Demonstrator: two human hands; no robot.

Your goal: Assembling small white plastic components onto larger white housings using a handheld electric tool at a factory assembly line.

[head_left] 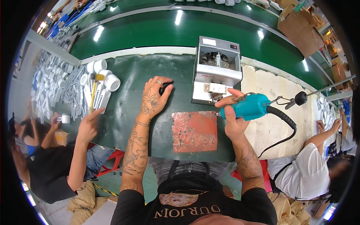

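My right hand (235, 122) is wrapped round a teal electric screwdriver (252, 107), which lies on its side in the air with its nose to the left. The screwdriver hangs from a hook and cord, and a black coiled cable (287, 119) runs from its rear end. Just beyond its nose stands a grey screw feeder (216, 71) with loose screws in its tray. Left of the feeder, my left hand (154, 93) is curled over the dark green mat, thumb and fingers closed on a small black piece (164, 88), mostly hidden. Between my forearms lies a worn red square pad (194, 131).
White round-headed parts (100, 66) and a yellow-handled tool (93, 92) lie at the left, beside a heap of grey-white pieces (60, 82). A co-worker's hand (89, 125) points there. Another person sits at the right. Beyond the bench runs a green conveyor belt (150, 30); cardboard boxes (300, 32) stand far right.
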